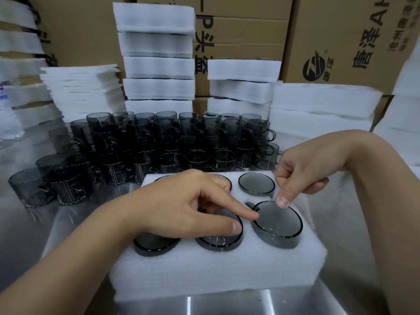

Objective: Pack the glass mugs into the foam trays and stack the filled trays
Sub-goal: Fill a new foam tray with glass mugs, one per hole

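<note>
Glass mugs (159, 142) of smoky grey stand loose in crowded rows across the middle of the steel bench (34, 235), reaching toward its left edge. More of them sit in the white foam tray (216, 269) that lies at the near edge before us.

We see the tray's sockets in two rows, each showing a round grey face with a dark rim. The near right mug (277, 223) stands a little proud of its socket and tilts, its handle showing at the upper left. The far right mug (256, 183) sits flush.

Our left hand (181, 201) lies spread over the tray's middle, holding nothing. Its thumb presses on the near middle mug (218, 242), and its index finger stretches to the left rim of the near right mug. The near left mug (154, 246) shows below the wrist.

Our right hand (302, 169) hovers over the tray's right side. Its index finger points down with the tip on the near right mug, the other fingers folded in, gripping nothing.

Along the far edge rise stacks of foam trays (156, 64), with a pile of thin foam sheets (81, 87) to their left and cardboard boxes (341, 30) behind.
</note>
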A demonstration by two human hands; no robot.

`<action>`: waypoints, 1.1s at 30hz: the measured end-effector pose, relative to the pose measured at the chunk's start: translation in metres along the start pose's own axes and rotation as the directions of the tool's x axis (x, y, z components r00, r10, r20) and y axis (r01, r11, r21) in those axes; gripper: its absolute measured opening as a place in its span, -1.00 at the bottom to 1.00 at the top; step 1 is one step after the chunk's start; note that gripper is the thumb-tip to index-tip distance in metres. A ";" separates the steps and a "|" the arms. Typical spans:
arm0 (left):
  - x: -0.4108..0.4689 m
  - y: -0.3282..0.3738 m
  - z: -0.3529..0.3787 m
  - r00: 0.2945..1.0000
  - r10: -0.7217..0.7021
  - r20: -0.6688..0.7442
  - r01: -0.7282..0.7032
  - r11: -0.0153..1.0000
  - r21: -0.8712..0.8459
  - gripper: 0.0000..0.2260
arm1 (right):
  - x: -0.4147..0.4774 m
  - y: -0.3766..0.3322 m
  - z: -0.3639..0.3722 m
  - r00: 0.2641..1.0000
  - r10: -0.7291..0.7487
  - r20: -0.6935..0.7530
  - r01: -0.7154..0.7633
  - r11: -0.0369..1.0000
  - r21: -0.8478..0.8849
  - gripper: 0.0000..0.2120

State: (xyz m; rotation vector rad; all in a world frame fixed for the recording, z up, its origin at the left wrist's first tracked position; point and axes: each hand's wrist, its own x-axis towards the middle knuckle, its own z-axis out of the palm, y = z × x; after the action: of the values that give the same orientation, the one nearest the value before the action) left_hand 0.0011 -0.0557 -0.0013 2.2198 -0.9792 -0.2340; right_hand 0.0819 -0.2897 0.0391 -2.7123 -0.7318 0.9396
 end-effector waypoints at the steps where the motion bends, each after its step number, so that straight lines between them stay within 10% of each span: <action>1: 0.000 0.000 0.000 1.000 -0.003 0.002 0.003 1.000 0.004 -0.75 | 0.000 -0.001 0.000 1.000 0.009 -0.002 -0.009 1.000 -0.012 -0.48; 24: 0.000 0.002 0.002 0.999 -0.044 0.032 0.041 0.997 0.072 -0.73 | -0.009 -0.013 0.009 0.982 0.152 -0.109 -0.164 0.981 -0.109 -0.36; 33: -0.002 0.001 0.001 0.999 -0.023 0.027 0.022 0.998 0.066 -0.72 | -0.020 0.025 0.048 0.998 -0.059 -0.007 0.059 0.963 0.262 -0.07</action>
State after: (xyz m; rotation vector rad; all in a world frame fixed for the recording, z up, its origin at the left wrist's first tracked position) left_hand -0.0007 -0.0554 -0.0016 2.2938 -0.9901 -0.2465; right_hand 0.0488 -0.3211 0.0037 -2.4474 -0.6350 0.9495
